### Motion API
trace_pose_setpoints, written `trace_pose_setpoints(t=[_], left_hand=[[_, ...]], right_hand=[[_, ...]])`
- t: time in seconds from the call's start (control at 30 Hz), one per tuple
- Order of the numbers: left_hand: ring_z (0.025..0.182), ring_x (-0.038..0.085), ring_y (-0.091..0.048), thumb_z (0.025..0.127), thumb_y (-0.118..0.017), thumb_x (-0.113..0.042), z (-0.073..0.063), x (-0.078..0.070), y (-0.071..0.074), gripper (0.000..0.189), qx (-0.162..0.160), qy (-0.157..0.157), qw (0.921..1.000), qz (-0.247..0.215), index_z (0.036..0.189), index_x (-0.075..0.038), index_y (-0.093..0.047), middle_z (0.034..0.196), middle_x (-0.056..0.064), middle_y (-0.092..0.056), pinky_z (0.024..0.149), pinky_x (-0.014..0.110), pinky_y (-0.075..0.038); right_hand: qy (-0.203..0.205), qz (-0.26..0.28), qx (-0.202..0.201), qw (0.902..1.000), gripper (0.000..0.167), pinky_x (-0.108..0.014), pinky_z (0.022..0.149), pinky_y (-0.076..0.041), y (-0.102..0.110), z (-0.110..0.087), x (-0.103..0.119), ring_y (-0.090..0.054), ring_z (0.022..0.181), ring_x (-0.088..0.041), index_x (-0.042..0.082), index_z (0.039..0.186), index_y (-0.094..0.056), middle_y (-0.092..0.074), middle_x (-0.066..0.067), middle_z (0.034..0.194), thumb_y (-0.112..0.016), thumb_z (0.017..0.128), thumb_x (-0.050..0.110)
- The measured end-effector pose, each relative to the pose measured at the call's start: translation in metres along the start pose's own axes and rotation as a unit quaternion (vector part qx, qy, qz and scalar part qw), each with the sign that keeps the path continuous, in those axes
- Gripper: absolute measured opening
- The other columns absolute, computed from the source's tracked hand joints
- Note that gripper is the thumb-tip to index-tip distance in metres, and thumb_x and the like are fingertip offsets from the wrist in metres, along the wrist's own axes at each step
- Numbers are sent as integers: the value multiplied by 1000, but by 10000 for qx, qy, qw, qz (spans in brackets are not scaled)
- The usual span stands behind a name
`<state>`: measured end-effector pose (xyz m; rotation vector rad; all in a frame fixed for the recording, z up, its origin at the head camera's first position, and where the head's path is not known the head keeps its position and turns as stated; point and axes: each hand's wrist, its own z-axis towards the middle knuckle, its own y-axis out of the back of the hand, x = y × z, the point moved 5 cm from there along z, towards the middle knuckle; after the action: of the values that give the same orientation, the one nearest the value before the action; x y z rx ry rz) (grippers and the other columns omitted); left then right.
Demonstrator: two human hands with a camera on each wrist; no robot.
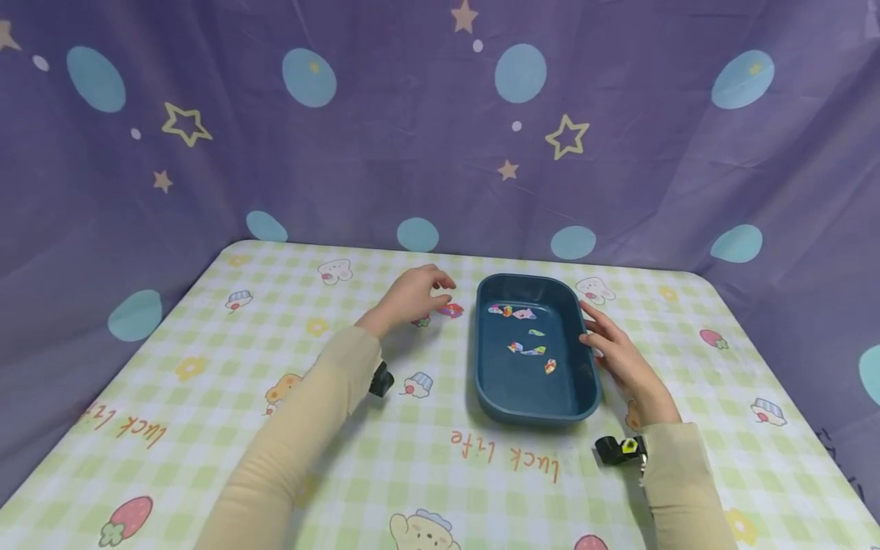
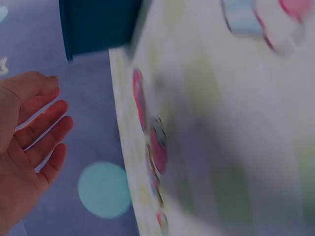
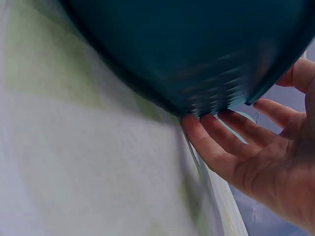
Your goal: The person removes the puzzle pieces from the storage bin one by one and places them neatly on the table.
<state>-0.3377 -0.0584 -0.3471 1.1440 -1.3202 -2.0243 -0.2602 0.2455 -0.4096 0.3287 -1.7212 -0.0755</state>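
Note:
A dark teal plastic basin (image 1: 538, 416) stands on the table, with several small, colourful, flat pieces (image 1: 524, 313) scattered over its floor. My right hand (image 1: 622, 363) holds the basin's right side. Its fingers (image 3: 211, 142) press the outer wall, and the thumb reaches over the rim. Left of the basin, my left hand (image 1: 415, 294) hovers above the tablecloth with loosely bent fingers and nothing between them. A red and pink flat piece (image 1: 451, 310) lies just below its fingertips. In the left wrist view, the left hand (image 2: 29, 123) is apart from the basin (image 2: 101, 29).
The table wears a green checked cloth (image 1: 206, 428) printed with cartoon figures, strawberries and lettering. Behind it hangs a purple curtain (image 1: 412, 153) with stars and ovals. A black wrist device (image 1: 619, 451) sits by the right sleeve, another (image 1: 380, 380) by the left.

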Motion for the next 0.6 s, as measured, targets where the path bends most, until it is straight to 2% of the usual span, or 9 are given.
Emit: trace_pose_setpoints(t=[0.07,0.3,0.5,0.6], left_hand=[[94,18,-57,83,-63,-21,3,-10,-2,23,7,-123,9999,55,104,-12,-66,100,1,-62,83,30,-44],[93,15,-57,83,-64,-22,12,-48,-10,24,132,-560,9978,315,105,-14,-67,102,0,-62,84,29,-44],[94,14,-58,83,-63,-21,19,-71,-25,25,370,-809,9954,365,106,-15,-67,103,-2,-61,86,29,-43],[96,15,-58,84,-62,-22,21,-80,-34,26,532,-901,9940,314,108,-14,-66,106,-1,-61,86,29,-44]], right_hand=[[0,33,6,10000,64,-63,100,-19,0,0,0,-27,130,-39,24,147,-12,-21,-21,147,-45,92,17],[88,44,38,9999,64,-58,98,-25,2,-2,0,-27,129,-38,24,147,-11,-21,-21,147,-45,93,17],[67,85,75,9999,64,-65,100,-17,0,-1,0,-25,130,-39,24,147,-12,-21,-21,147,-45,92,16],[68,58,67,9999,64,-63,100,-19,0,-1,-1,-26,130,-39,25,147,-11,-21,-21,147,-45,92,17]])
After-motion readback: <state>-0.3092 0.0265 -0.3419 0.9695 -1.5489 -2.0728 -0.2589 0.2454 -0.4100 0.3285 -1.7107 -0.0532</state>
